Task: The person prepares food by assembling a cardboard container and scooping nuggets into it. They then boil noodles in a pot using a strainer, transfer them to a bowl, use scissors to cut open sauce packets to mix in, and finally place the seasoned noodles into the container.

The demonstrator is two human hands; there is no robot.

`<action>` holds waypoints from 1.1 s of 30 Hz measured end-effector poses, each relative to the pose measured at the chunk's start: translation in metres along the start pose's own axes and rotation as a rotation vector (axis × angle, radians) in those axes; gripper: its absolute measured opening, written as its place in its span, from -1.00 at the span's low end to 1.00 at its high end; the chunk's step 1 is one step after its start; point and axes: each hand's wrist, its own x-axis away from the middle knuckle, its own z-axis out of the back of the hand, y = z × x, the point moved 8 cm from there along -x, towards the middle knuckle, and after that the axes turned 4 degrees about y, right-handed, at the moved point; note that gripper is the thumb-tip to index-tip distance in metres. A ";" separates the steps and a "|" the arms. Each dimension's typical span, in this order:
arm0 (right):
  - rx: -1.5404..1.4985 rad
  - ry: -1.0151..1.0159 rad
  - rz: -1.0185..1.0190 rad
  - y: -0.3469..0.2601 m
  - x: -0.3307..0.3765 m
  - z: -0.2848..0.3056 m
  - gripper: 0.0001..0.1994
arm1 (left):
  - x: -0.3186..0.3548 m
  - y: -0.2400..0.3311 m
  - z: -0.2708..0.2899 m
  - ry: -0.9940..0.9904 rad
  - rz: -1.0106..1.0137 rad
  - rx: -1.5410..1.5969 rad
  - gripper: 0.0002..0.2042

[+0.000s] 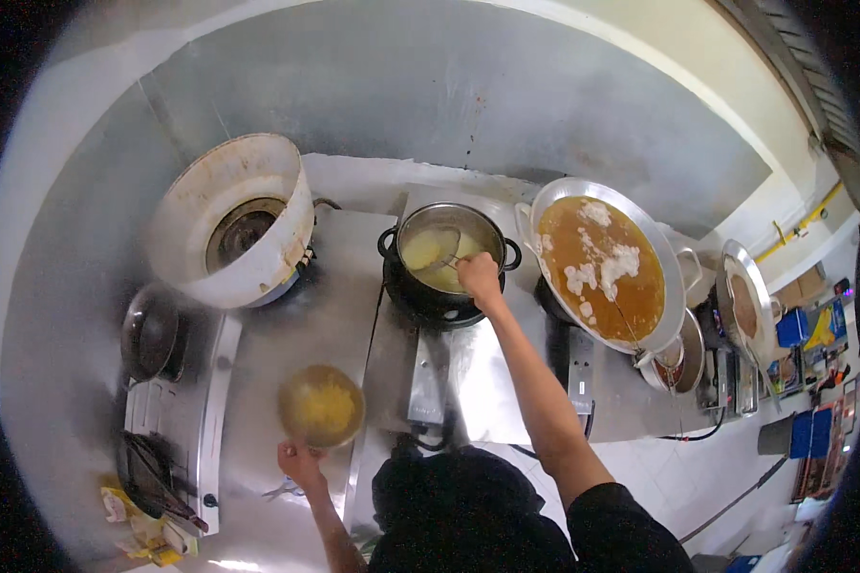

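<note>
My right hand (481,278) is closed on the handle of a small wire strainer (438,250). The strainer's round mesh head dips into a black two-handled pot (409,288) of pale yellowish liquid, toward its left side. What the mesh carries is hard to make out. Down at the left, my left hand (301,462) grips the near rim of a round bowl (293,399). Yellow pieces (328,409) lie inside the bowl, too small to name. A pair of scissors (282,490) lies on the steel counter beside my left hand.
Right of the pot stands a wide metal pan (548,195) of brown-orange liquid with white foam. Beyond it are a smaller pot (695,355) and another large pan (733,256). A large white burner ring (291,181) stands back left; a dark pan (149,331) sits in front.
</note>
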 end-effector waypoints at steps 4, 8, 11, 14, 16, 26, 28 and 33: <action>-0.541 -0.083 -0.316 0.027 0.033 0.017 -0.77 | 0.000 0.012 0.005 -0.008 -0.141 0.010 -0.79; -0.595 -0.075 -0.303 0.037 0.068 0.049 -0.75 | 0.002 0.020 -0.010 -0.025 -0.062 0.039 -0.82; -0.475 0.011 -0.235 0.036 0.088 0.069 -0.75 | -0.003 0.010 -0.011 -0.056 -0.048 0.086 -0.82; -0.256 0.124 -0.087 0.034 0.084 0.089 -0.77 | -0.006 0.010 -0.022 -0.094 -0.075 0.051 -0.83; -0.100 0.164 0.006 0.020 0.081 0.099 -0.79 | -0.004 0.014 -0.029 -0.109 -0.080 0.048 -0.83; 0.615 -0.179 0.372 -0.027 -0.012 0.021 -0.79 | 0.008 0.030 -0.035 -0.152 -0.157 -0.043 -0.82; 0.399 0.005 0.191 0.025 -0.043 0.008 -0.77 | 0.008 0.022 -0.045 -0.170 -0.105 0.004 -0.82; 0.012 -0.013 -0.137 0.015 -0.035 -0.038 -0.69 | 0.013 0.019 -0.017 -0.099 -0.101 0.053 -0.83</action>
